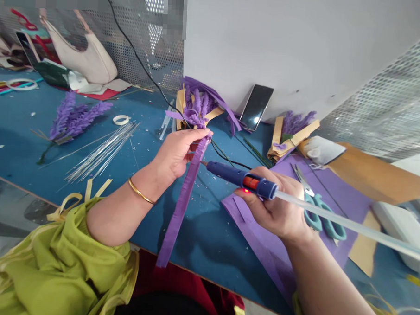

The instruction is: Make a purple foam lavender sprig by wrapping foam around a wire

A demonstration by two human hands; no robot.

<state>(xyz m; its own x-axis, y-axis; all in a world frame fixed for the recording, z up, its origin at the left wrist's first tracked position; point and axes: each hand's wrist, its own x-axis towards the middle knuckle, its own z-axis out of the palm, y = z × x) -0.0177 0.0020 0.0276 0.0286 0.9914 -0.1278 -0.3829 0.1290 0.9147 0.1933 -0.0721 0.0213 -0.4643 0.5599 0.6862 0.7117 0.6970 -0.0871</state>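
Observation:
My left hand point(179, 149) pinches the upper end of a purple paper strip point(182, 207), which hangs down past the table's front edge. In my right hand point(277, 207) is a blue glue gun point(226, 173), with a long clear glue stick point(349, 224) running out of its back. A red light glows by my right thumb. The gun's tip points left, close to the strip; whether it touches, I cannot tell. Just beyond my left hand stands a bunch of purple flowers point(198, 101) with tan paper around it.
Scissors point(321, 211) lie on purple paper point(255, 234) at the right. A phone point(257, 106) leans against the back panel. Thin wires point(104, 150), a tape roll point(121, 120) and purple flower sprigs point(76, 117) lie left. A black cable point(138, 52) crosses behind my left hand.

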